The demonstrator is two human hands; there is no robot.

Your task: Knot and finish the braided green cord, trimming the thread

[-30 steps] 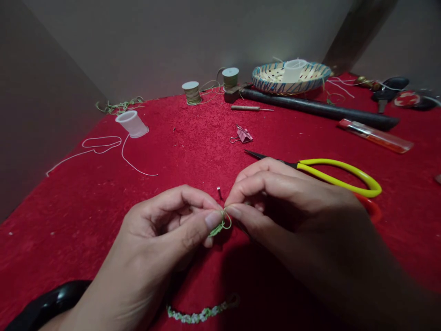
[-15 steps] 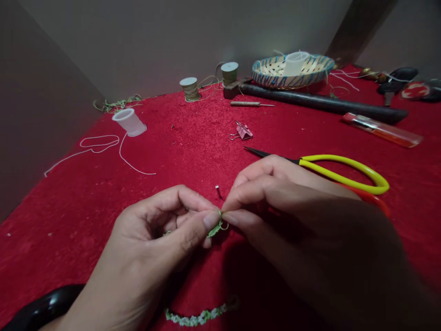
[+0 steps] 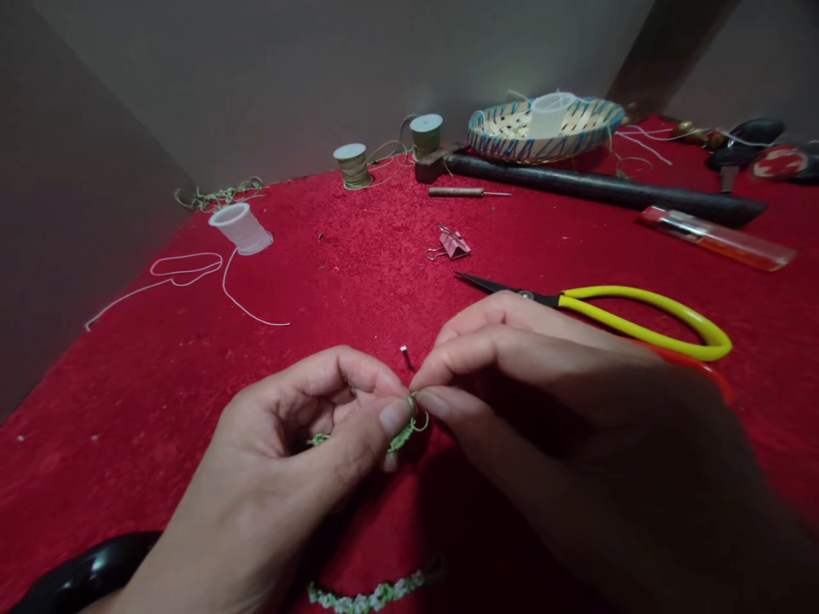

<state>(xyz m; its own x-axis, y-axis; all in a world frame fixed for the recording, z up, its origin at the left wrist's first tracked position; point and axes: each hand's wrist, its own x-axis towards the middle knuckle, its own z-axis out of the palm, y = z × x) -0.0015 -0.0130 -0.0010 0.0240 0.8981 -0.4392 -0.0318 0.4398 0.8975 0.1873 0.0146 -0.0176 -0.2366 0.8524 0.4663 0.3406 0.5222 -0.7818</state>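
Inscriptions, labels, brands, numbers, signs: none legible. Red-and-white item (image 3: 781, 162), toward the far right of the surface (image 3: 159, 409): pale marks, too blurred to tell whether lettering.
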